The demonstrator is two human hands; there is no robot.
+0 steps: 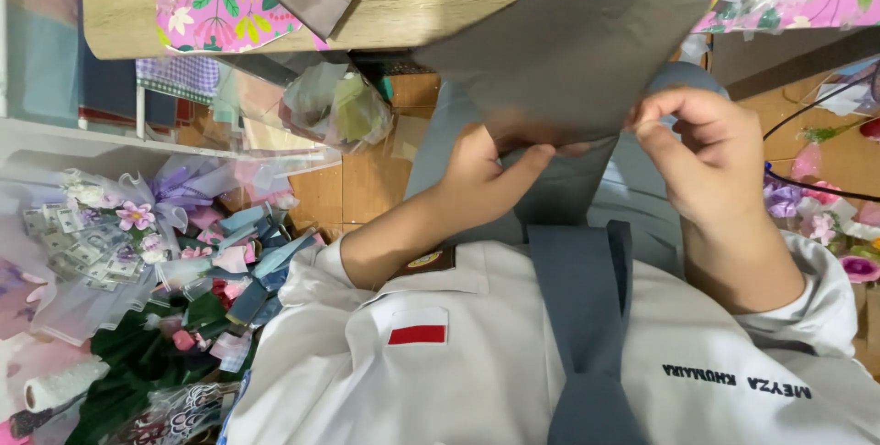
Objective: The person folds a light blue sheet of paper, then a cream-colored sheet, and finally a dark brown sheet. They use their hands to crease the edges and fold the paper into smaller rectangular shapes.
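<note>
**Grey sheet held up in both hands**

We see a grey paper sheet [573, 46] raised above a grey tie [587, 317], its lower edge pinched by the left hand [481, 175] and right hand [706, 156]. A bouquet of folded banknotes [82, 248] lies left; floral wrapping paper [215, 5] rests on a wooden table [119, 5].

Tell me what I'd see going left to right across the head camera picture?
Thread spool → purple ribbon bow → left hand → grey paper → right hand → pink flower.
</note>
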